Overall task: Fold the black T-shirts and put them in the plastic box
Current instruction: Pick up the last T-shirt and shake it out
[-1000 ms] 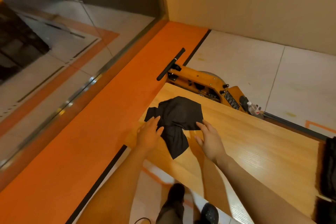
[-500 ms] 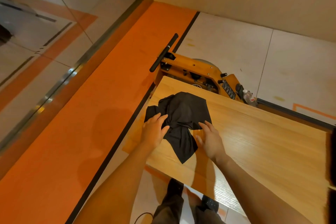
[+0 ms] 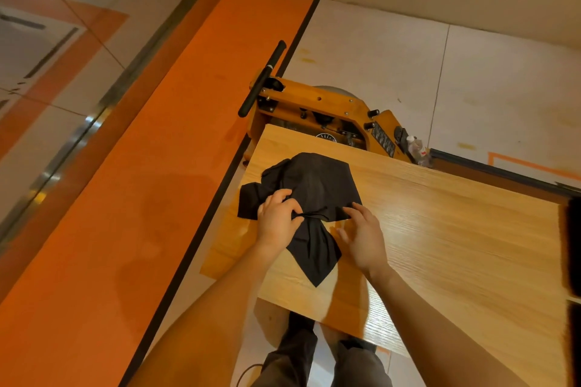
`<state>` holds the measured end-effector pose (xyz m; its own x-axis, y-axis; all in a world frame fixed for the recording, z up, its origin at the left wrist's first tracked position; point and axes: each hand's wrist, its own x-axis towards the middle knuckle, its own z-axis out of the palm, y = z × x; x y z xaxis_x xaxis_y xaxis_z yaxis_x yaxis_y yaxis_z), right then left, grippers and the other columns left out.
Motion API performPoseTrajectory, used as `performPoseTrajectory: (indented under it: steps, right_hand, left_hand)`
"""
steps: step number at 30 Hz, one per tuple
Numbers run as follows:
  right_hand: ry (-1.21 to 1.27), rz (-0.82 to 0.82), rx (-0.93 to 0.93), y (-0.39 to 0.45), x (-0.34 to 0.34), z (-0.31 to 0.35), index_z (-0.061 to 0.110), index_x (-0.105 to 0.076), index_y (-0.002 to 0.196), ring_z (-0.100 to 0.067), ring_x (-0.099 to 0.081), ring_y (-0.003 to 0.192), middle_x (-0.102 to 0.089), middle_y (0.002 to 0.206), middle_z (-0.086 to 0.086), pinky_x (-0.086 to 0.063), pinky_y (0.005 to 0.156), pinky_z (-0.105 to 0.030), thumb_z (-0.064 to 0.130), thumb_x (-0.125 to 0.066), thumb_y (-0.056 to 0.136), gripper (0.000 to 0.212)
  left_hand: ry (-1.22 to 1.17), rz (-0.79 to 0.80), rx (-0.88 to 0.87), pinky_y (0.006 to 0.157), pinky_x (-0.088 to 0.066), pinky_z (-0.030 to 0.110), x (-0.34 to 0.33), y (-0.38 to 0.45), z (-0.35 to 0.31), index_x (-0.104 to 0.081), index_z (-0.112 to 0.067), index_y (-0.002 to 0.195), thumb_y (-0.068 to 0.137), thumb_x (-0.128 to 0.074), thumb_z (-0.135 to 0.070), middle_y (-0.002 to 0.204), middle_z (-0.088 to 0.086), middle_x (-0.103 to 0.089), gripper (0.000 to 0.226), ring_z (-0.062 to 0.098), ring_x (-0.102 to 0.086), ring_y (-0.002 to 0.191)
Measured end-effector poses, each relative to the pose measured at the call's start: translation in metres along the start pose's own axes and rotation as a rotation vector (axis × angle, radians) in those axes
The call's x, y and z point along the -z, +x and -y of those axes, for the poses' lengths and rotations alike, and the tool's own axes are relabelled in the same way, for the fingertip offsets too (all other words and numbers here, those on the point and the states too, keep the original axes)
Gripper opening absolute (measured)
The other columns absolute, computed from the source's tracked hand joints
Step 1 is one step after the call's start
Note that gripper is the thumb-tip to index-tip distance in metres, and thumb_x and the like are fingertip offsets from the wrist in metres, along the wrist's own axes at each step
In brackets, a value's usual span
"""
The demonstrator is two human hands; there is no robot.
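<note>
A crumpled black T-shirt (image 3: pixel 317 185) lies near the left end of the wooden table (image 3: pixel 440 229), one pointed corner hanging towards the near edge. My left hand (image 3: pixel 276 220) rests on the shirt's left side, its fingers pinching a gathered fold of cloth at the middle. My right hand (image 3: pixel 364 236) is at the shirt's right edge, fingers spread, with fingertips touching the fabric. No plastic box is visible.
An orange machine with a black handle (image 3: pixel 314 104) stands on the floor just beyond the table's far edge. A small bottle (image 3: pixel 416 148) sits at its right end. Dark objects (image 3: pixel 573 248) show at the frame's right edge. My legs are below the table's near edge.
Both hands have moved inward onto the shirt. The left hand went from flat beside the cloth to pinching a fold at its middle; the right fingertips now touch the shirt's edge.
</note>
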<state>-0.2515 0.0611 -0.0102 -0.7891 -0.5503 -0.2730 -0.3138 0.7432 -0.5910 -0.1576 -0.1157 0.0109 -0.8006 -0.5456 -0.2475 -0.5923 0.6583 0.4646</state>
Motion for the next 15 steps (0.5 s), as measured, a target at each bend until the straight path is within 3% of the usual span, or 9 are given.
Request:
performPoseTrajectory:
  steps: [3, 6, 10, 15]
  right_hand:
    - [-0.005, -0.008, 0.016, 0.004, -0.003, 0.001, 0.018, -0.057, 0.135, -0.026, -0.041, 0.135, -0.048, 0.147, -0.005, -0.033, 0.112, -0.038, 0.026, -0.073, 0.087, 0.052]
    - [-0.018, -0.008, 0.061, 0.01, -0.008, 0.008, 0.018, -0.058, 0.134, -0.026, -0.042, 0.133, -0.049, 0.144, -0.005, -0.033, 0.111, -0.038, 0.029, -0.076, 0.083, 0.054]
    - [-0.008, -0.018, 0.137, 0.021, -0.017, 0.028, 0.016, -0.063, 0.127, -0.025, -0.049, 0.123, -0.06, 0.131, -0.004, -0.037, 0.105, -0.036, 0.028, -0.077, 0.081, 0.05]
    - [-0.004, -0.103, 0.126, 0.029, -0.025, 0.024, 0.017, -0.073, 0.107, -0.025, -0.059, 0.105, -0.069, 0.109, -0.002, -0.046, 0.092, -0.039, 0.018, -0.07, 0.087, 0.02]
  left_hand:
    - [-0.044, -0.055, -0.006, 0.106, -0.028, 0.036, 0.002, 0.0, 0.0, -0.069, -0.02, 0.095, 0.088, -0.068, -0.025, 0.135, -0.002, -0.049, 0.009, 0.018, -0.041, 0.128]
    - [-0.133, -0.118, -0.05, 0.093, -0.043, 0.034, 0.004, -0.002, 0.003, -0.069, -0.016, 0.091, 0.086, -0.07, -0.02, 0.111, -0.002, -0.058, 0.006, 0.018, -0.053, 0.107]
    - [-0.296, -0.047, -0.023, 0.073, -0.047, 0.023, 0.012, -0.003, 0.0, -0.066, -0.014, 0.091, 0.09, -0.067, -0.019, 0.087, -0.008, -0.059, 0.005, 0.013, -0.06, 0.089]
    - [-0.397, 0.03, -0.009, 0.075, -0.052, 0.038, 0.018, -0.001, -0.001, -0.061, -0.01, 0.091, 0.092, -0.063, -0.018, 0.078, 0.003, -0.064, 0.008, 0.02, -0.062, 0.08]
